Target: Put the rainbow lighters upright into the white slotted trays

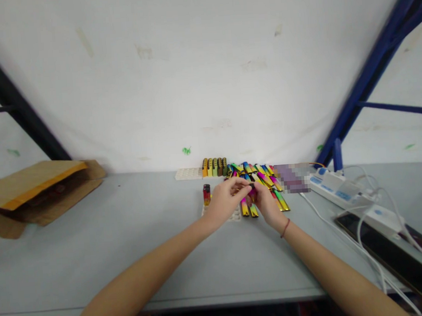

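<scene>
Looks like left hand (225,201) and right hand (267,203) both pinch one rainbow lighter (251,190) beside the pile (268,177), two-handed probably to steady it.

Held: slim metallic lighter (251,189), iridescent pink-to-yellow sheen, dark end uppermost. Pinched between fingertips of left hand (225,200) and right hand (266,203), just above grey tabletop, toward far edge. Most of body hidden by fingers; exact tilt unclear.

Beside it: loose heap of rainbow-finish metallic lighters (268,179), same slim shape, glossy green-yellow-pink-blue bands. Lying flat on tabletop, fanned and overlapping, just behind and right of held one. Several ends stick out below hands, pointing toward near edge.
</scene>
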Demonstrator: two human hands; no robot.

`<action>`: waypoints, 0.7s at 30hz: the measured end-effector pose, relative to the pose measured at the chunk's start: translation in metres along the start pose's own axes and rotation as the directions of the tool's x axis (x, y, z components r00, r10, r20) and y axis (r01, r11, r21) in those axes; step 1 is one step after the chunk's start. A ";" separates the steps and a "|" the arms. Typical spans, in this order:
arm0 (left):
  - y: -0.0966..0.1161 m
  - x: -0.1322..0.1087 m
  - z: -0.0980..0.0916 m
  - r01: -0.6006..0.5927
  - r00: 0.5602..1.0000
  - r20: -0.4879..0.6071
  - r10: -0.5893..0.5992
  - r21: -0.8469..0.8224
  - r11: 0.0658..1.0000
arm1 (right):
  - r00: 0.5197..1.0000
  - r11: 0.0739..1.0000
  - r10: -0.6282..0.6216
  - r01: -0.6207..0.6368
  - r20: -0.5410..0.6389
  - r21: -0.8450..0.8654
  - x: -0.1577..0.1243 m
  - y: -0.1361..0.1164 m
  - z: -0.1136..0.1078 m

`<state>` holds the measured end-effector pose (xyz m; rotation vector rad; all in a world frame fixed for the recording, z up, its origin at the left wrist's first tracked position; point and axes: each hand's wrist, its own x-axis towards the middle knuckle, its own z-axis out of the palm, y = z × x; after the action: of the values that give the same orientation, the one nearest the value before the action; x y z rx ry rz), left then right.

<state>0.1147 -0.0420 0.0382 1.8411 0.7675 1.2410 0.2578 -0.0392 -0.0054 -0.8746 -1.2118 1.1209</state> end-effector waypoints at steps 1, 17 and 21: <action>0.000 -0.001 0.000 -0.018 1.000 0.008 0.018 0.040 0.999 | 1.000 0.999 0.021 -0.021 0.010 0.031 0.001 0.001 0.000; 0.007 -0.001 -0.036 -0.257 0.961 0.011 0.278 0.421 0.870 | 0.942 0.908 0.334 -0.328 0.023 0.260 -0.003 -0.024 0.002; -0.010 -0.010 -0.085 -0.290 0.919 -0.025 0.394 0.633 0.717 | 0.939 0.901 0.339 -0.304 -0.064 0.311 0.000 -0.026 -0.005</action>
<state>0.0314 -0.0221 0.0442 2.5384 1.0464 1.5030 0.2679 -0.0455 0.0185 -0.9132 -0.7891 1.4548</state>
